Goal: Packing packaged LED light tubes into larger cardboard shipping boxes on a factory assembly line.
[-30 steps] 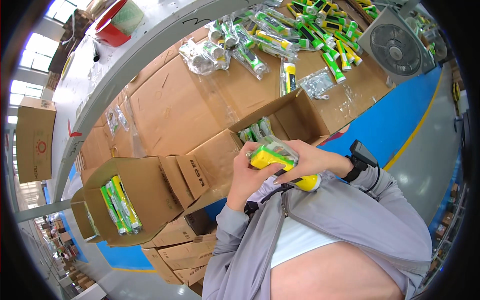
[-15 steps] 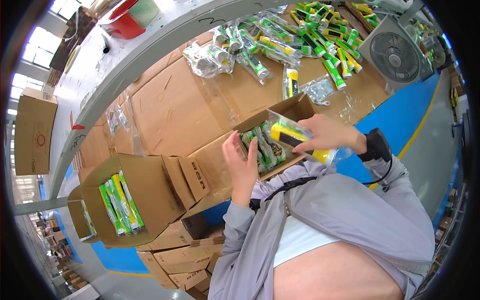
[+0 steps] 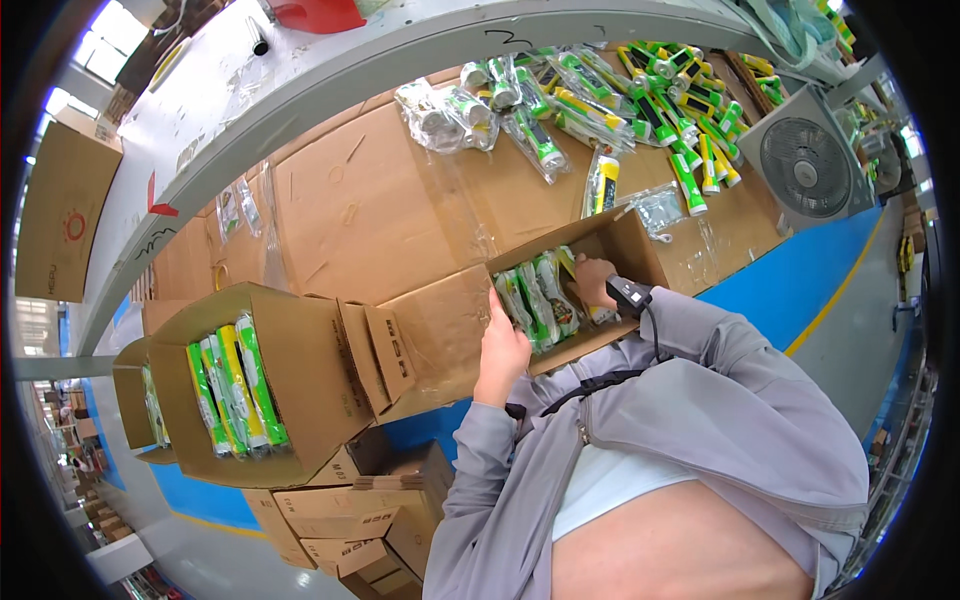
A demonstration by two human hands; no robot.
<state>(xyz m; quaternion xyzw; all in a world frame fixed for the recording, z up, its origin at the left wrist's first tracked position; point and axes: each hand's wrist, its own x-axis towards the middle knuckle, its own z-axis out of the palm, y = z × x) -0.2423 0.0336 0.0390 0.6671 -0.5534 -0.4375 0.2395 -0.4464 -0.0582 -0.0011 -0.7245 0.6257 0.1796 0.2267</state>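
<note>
The cardboard-covered bench [image 3: 380, 215] is set above a blue-and-grey floor [image 3: 800, 275]. Crinkled, clear-wrapped, tubular packets [image 3: 552, 290] are stood in an open brown carton [image 3: 632, 238], whose side is touched by the left hand [image 3: 503, 350], fingers straight; by the right hand [image 3: 595, 283], fingers curled, the rightmost packets are reached, any grip being impossible to tell

The left hand [image 3: 503, 352] stands upright at the left side of the carton [image 3: 643, 262], its fingers stretched along that edge. The left forearm [image 3: 482, 445] rises from below the carton. The right hand [image 3: 595, 282] dips inside the carton, fingers bent, partly hidden; the right forearm [image 3: 705, 325] enters from the carton's lower right.
</note>
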